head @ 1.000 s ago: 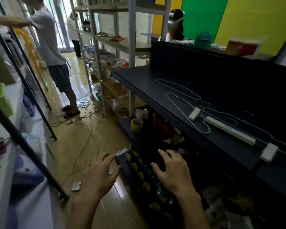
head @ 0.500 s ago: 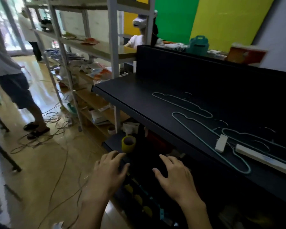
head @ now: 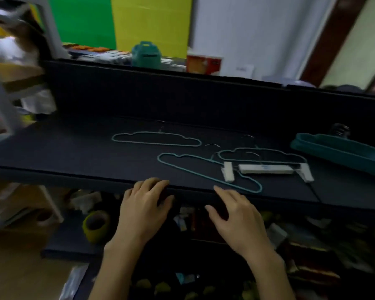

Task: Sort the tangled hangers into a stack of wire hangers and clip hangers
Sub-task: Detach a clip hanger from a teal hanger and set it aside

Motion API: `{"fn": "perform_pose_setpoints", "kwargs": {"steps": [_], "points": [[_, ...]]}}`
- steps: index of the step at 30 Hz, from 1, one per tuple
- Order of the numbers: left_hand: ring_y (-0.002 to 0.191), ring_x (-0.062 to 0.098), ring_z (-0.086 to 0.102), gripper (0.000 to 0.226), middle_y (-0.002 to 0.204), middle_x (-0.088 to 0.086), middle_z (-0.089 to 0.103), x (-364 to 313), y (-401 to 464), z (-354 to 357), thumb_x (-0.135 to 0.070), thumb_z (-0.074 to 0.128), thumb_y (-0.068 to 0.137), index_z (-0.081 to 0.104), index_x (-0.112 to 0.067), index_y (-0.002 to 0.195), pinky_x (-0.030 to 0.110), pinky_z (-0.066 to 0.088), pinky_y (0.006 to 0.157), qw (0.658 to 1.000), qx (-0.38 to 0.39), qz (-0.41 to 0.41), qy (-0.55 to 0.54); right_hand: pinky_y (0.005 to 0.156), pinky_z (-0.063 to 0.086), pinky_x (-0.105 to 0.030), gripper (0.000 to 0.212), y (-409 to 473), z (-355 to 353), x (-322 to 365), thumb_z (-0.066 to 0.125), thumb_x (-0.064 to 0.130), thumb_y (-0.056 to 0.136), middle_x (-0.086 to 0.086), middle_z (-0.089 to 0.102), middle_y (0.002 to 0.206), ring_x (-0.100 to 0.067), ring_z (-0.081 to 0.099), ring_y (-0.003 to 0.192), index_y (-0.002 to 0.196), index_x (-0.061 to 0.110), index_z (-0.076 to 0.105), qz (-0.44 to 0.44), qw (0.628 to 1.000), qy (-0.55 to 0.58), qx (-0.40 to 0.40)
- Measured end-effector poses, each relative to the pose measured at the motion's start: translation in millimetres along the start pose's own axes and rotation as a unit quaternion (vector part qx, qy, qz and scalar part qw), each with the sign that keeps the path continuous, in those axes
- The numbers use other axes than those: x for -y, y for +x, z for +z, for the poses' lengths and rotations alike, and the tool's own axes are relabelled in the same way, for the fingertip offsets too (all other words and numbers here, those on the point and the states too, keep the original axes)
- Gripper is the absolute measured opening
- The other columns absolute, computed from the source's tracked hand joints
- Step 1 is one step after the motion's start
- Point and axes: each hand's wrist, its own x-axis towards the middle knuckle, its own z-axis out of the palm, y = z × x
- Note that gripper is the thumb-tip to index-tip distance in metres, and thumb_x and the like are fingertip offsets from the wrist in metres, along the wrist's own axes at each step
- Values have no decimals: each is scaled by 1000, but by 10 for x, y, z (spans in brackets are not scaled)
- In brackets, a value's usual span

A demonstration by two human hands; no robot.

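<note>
Teal wire hangers lie on the black shelf (head: 74, 152): one alone at the back (head: 156, 138), a second (head: 204, 169) slanting toward the front edge, a third (head: 260, 155) to the right. A white clip hanger (head: 265, 169) with a clip at each end lies tangled over the second and third. My left hand (head: 145, 211) hovers at the shelf's front edge, fingers loosely apart and holding nothing. My right hand (head: 236, 217) hovers just below the edge near the slanting hanger's tip, fingers spread and holding nothing.
A teal tray (head: 338, 150) lies on the shelf at the right. A black back panel (head: 160, 94) rises behind the shelf. Below it a lower shelf holds a yellow tape roll (head: 95, 225) and clutter. A white rack (head: 0, 89) stands at the left.
The view has swung right and up, from the floor and a standing person to face the shelf. Both hands have risen from the lower shelf to the upper shelf's front edge.
</note>
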Motion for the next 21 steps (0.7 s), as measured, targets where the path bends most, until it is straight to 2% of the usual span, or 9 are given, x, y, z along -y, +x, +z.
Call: {"fn": "perform_pose_setpoints", "kwargs": {"steps": [5,12,17,21], "points": [[120,25,49,42,127,-2,56,-242,375,128,-41,60,86,57,-25,125,42,40,93,997,16,76,-22,99,41,-30,56,64,-282,-342,44,51,92,9,45,136,-13,41,125,143,30,33,54,996,-43,-64],[124,22,43,48,134,-5,51,-487,852,314,-47,53,88,50,-28,132,41,35,99,992,43,116,-17,98,42,-34,54,414,-559,-850,48,45,94,5,47,135,-15,44,122,143,26,35,74,991,-78,-85],[128,16,37,56,137,-8,45,-535,1112,377,-61,46,86,43,-35,136,38,31,103,989,84,125,1,96,40,-31,54,722,-615,-1182,49,43,93,3,49,131,-18,45,119,143,27,35,46,991,-114,-56],[134,13,28,75,144,-11,36,-486,1193,446,-79,37,75,32,-40,139,37,23,109,981,151,121,16,100,35,-31,52,896,-577,-1457,47,46,93,6,47,133,-17,43,121,141,30,37,-6,984,-179,0]]}}
